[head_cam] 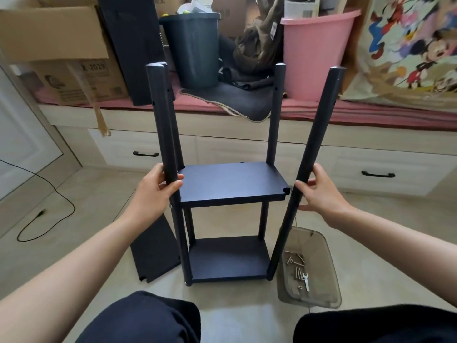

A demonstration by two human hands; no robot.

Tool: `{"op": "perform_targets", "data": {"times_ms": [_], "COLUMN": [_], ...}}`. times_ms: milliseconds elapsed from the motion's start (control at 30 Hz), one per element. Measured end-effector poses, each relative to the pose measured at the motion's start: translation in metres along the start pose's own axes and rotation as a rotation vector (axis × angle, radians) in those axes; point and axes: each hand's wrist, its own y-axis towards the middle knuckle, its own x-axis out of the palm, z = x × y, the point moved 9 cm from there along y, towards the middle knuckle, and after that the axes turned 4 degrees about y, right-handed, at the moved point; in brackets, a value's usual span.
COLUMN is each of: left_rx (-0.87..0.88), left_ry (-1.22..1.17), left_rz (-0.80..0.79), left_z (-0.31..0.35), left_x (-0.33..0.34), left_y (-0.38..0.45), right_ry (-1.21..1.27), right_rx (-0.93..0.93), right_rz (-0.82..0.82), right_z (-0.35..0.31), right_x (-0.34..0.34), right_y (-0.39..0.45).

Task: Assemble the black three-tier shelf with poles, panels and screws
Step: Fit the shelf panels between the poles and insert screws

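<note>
The black shelf stands upright on the floor with a lower panel (228,259) and a middle panel (231,181) fitted between four poles. My left hand (154,191) grips the near left pole (162,120) at the middle panel's height. My right hand (319,191) is wrapped around the near right pole (314,149), which leans outward, away from the middle panel's notched corner (286,190). The far right pole (275,112) stands straight. A loose black panel (154,251) lies on the floor to the left.
A clear plastic tray (319,246) at the right holds several screws (296,271) and a small wrench (306,282). A low drawer bench (222,142) carries a cardboard box (54,33), a dark bin (195,48) and a pink tub (314,53). A black cable (44,214) lies at left.
</note>
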Motion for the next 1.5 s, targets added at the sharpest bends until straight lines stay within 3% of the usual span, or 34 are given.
{"op": "perform_targets", "data": {"times_ms": [433, 867, 967, 1100, 1200, 1267, 1367, 1500], "left_rx": [0.037, -0.139, -0.303, -0.493, -0.350, -0.183, -0.014, 0.235], "left_ry": [0.096, 0.331, 0.517, 0.513, 0.673, 0.869, 0.977, 1.257], "left_rz": [-0.005, 0.053, -0.079, -0.396, -0.607, -0.664, -0.758, -0.735], "left_z": [-0.013, -0.032, -0.035, -0.022, 0.026, 0.057, 0.081, 0.070], "left_x": [-0.006, -0.025, -0.015, 0.011, 0.037, 0.065, 0.127, 0.193], "left_y": [-0.032, -0.047, -0.054, -0.075, -0.073, -0.061, -0.057, -0.063], "right_ry": [-0.117, -0.281, -0.346, -0.323, -0.301, -0.272, -0.255, -0.235], "right_rx": [-0.007, -0.030, 0.022, 0.056, 0.001, -0.031, -0.055, -0.111], "right_rz": [-0.104, -0.184, -0.215, -0.225, -0.205, -0.170, -0.127, -0.086], "right_z": [0.002, -0.004, -0.006, -0.015, -0.032, -0.044, -0.056, -0.062], "right_x": [0.016, 0.031, 0.027, 0.020, 0.017, 0.013, 0.010, 0.008], "right_y": [-0.032, -0.058, -0.059, -0.062, -0.062, -0.061, -0.062, -0.065]}}
